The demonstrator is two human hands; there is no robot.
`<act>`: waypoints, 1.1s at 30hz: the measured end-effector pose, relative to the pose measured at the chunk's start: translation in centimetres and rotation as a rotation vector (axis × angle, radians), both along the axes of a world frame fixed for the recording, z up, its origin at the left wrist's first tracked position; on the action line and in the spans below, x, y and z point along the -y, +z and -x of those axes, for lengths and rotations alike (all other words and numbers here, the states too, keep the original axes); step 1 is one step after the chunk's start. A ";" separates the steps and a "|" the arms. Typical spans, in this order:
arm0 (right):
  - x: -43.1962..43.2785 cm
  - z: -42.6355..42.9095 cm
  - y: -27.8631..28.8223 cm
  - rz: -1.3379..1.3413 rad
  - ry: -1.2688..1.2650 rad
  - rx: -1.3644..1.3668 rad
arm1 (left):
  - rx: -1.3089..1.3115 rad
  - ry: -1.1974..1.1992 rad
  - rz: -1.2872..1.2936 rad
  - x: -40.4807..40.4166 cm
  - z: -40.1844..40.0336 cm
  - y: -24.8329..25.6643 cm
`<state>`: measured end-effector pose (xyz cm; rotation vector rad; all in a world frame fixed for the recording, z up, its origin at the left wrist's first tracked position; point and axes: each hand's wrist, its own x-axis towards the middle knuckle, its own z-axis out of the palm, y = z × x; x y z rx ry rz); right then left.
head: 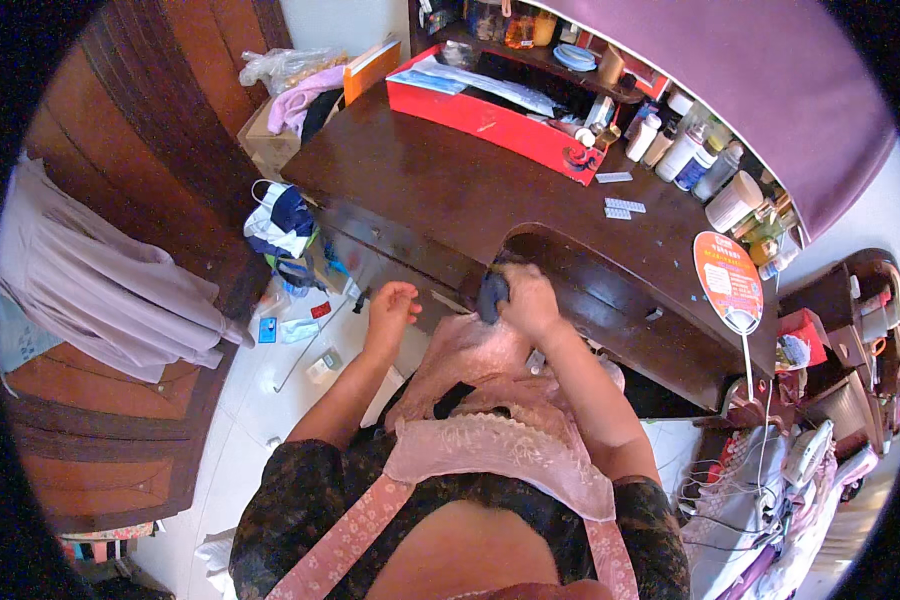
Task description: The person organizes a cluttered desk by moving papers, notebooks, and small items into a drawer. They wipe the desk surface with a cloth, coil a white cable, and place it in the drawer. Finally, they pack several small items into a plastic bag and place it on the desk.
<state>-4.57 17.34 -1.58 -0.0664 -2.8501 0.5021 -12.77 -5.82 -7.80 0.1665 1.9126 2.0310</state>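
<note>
My right hand (529,296) is closed around a dark blue-grey object, perhaps a bundled cloth (493,297), at the curved front edge of a dark wooden dressing table (435,180). My left hand (394,306) hangs to the left of it, fingers curled and apart, with nothing seen in them. A pink apron (495,450) covers my front and lap below both hands. On the tabletop beyond lie a long red box (487,124) with blue and white packets in it, and small white blister strips (625,204).
Bottles (679,154) line the table's back under a purple cloth. An orange hand fan (727,281) lies at the right edge. Bags and small packets (300,330) are on the floor at left, near a wooden wardrobe (142,225) with a hanging light garment (112,277).
</note>
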 end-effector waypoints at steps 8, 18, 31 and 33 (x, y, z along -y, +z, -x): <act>0.0 -3.2 -0.7 0.603 -0.132 -0.228 | 0.069 0.031 -0.042 1.0 0.6 0.2; 0.6 0.0 -2.2 0.109 -0.183 -0.183 | -0.025 0.300 -0.126 0.1 5.0 2.8; 0.6 -5.4 -1.2 0.403 -0.023 0.085 | 0.107 0.469 -0.168 0.3 11.0 3.8; 1.5 -6.0 -0.5 0.483 -0.052 0.089 | -0.097 0.579 -0.020 1.3 14.4 3.9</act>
